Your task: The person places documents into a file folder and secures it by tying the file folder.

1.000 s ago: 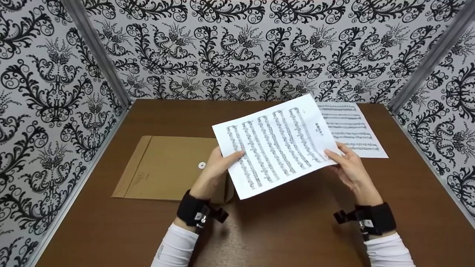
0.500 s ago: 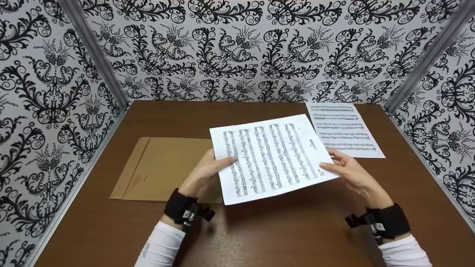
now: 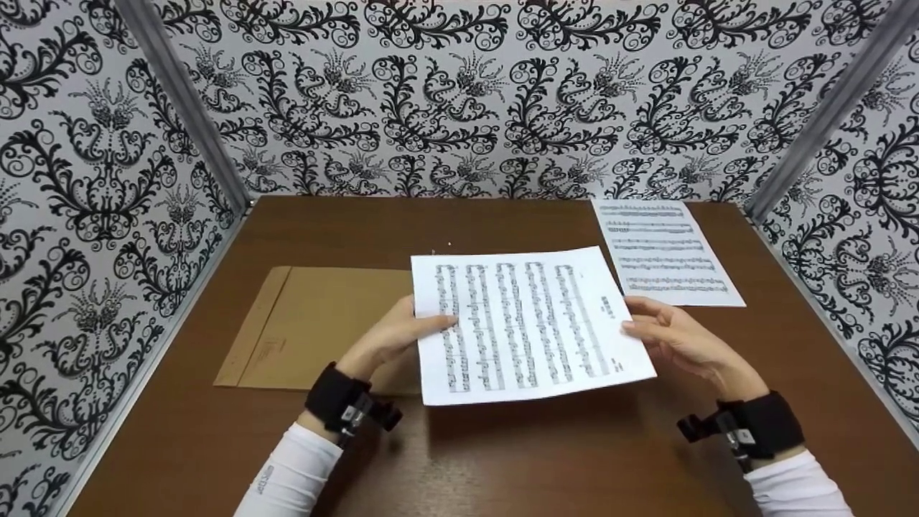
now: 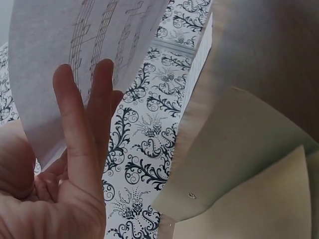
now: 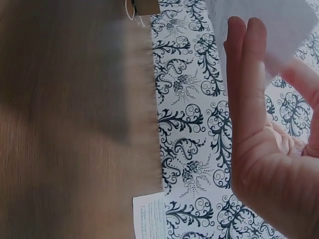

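I see the music sheet [image 3: 528, 327] held above the table [image 3: 502, 459], L edge over the brown envelope [image 3: 316, 327]. Left hand [image 3: 391, 337] pinches its L edge, thumb on top; right hand [image 3: 678, 337] pinches the R edge. 2nd sheet [image 3: 664, 251] lies flat, far right.

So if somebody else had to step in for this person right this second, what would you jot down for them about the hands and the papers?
Left hand: pinches the left edge of the held music sheet, thumb on top.
Right hand: pinches the same sheet's right edge.
The sheet is held above the table, printed side up, staves running away from the person.
The brown envelope lies flat to the left, partly under the sheet; its flap looks open in the left wrist view.
A second music sheet lies flat at the far right.
Done: one sheet lifted in both hands.
Left: probably both sheets into the envelope; neither is in yet.
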A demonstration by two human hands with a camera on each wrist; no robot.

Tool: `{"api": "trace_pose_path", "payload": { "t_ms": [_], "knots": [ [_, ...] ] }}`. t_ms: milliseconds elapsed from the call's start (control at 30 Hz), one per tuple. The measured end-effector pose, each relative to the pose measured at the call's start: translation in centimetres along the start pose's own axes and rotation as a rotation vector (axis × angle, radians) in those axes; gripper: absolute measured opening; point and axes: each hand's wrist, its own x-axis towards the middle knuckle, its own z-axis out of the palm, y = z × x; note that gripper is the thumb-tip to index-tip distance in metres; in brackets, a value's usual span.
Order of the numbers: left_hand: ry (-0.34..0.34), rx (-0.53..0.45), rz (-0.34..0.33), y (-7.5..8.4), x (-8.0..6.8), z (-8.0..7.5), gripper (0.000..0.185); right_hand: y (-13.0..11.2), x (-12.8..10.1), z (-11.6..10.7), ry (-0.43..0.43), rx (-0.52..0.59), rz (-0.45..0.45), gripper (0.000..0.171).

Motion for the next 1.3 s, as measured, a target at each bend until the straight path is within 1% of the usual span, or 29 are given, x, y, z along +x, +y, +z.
{"api": "trace_pose_path", "payload": {
  "t_ms": [100,233,300,367,500,633,700,867,967,1100,1300],
  "knots": [
    [-0.03,0.021,-0.009,-0.2,-0.1,-0.2,0.04,0.0,0.0,0.1,0.01,-0.008,0.015,0.036],
    [-0.065,0.052,-0.023,-0.5,-0.2,-0.2,0.039,0.1,0.4,0.3,0.031,-0.035,0.04,0.04],
    [-0.075,0.069,-0.03,-0.6,-0.2,-0.1,0.039,0.3,0.6,0.5,0.031,-0.048,0.046,0.044],
    [-0.08,0.082,-0.036,-0.7,-0.2,0.1,0.039,0.5,0.8,0.5,0.015,-0.051,0.043,0.045],
    [-0.096,0.066,-0.038,-0.9,0.0,0.3,0.04,1.0,1.3,0.8,-0.013,-0.041,0.027,0.037],
    [-0.109,0.052,-0.044,-1.0,0.0,0.4,0.039,1.3,1.6,1.2,0.007,-0.077,0.041,0.026],
    [-0.109,0.049,-0.049,-1.1,0.1,0.4,0.039,1.4,1.8,1.3,0.019,-0.102,0.056,0.024],
    [-0.114,0.035,-0.066,-1.1,0.1,0.6,0.039,1.8,2.1,1.6,0.016,-0.151,0.087,0.022],
    [-0.13,0.041,-0.051,-1.0,0.1,0.7,0.039,2.0,2.4,1.8,0.01,-0.183,0.099,0.024],
    [-0.146,0.05,-0.029,-1.0,0.1,0.6,0.039,2.2,2.6,1.9,0.015,-0.237,0.099,0.032],
    [-0.126,0.037,-0.043,-0.9,0.1,0.4,0.04,2.1,3.0,1.9,0.062,-0.31,0.084,0.04]
  ]
}}
